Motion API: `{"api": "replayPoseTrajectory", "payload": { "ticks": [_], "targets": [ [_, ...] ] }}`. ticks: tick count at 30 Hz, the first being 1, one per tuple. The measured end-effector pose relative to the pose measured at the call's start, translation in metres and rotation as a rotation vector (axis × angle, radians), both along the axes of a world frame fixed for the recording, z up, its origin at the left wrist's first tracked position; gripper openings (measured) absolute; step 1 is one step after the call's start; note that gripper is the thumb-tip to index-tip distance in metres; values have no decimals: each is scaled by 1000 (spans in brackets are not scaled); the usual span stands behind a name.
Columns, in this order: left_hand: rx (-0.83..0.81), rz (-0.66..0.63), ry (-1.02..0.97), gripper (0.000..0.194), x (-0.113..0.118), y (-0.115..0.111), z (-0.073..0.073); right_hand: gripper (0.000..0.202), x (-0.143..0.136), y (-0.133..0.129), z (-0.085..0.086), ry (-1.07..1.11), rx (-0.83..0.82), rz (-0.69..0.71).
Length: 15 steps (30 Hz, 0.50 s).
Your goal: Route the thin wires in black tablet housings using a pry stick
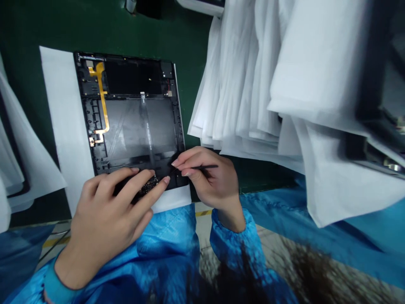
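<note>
An opened black tablet housing [133,126] lies on a white sheet [60,105]. An orange flex cable [103,101] runs down its left side, and a grey ribbon cable [147,126] crosses the middle. My left hand [114,207] rests with fingers spread on the near end, over a circuit board [148,185] that it partly hides. Its index fingertip presses close to the near right corner. My right hand [211,177] pinches black tweezers [204,167], their tip pointing down at that corner beside my left index finger.
A row of white foam sleeves [240,84] stands at the right, partly overhanging the green work surface [190,46]. More white sleeves [28,169] lean in from the left. Part of a device [202,6] shows at the top edge.
</note>
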<state>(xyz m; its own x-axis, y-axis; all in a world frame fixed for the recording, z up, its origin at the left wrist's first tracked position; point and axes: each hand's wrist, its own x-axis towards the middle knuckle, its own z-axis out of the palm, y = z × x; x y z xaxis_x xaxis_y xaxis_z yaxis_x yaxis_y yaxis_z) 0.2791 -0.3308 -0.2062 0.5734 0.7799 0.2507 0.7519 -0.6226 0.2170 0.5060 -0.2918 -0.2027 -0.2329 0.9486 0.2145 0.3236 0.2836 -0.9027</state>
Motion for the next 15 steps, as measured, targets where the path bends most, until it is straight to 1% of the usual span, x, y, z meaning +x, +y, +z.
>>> {"api": "replayPoseTrajectory", "payload": {
  "ticks": [3,7,15],
  "targets": [
    [-1,6,4,44,-1,0,-1,13,0,0,-1,22,3,-22],
    [0,-1,1,45,-2,0,-1,13,0,0,-2,36,4,-16],
    [-9,-20,-2,46,0,4,4,13,0,0,-2,53,-39,-31]
  ]
}}
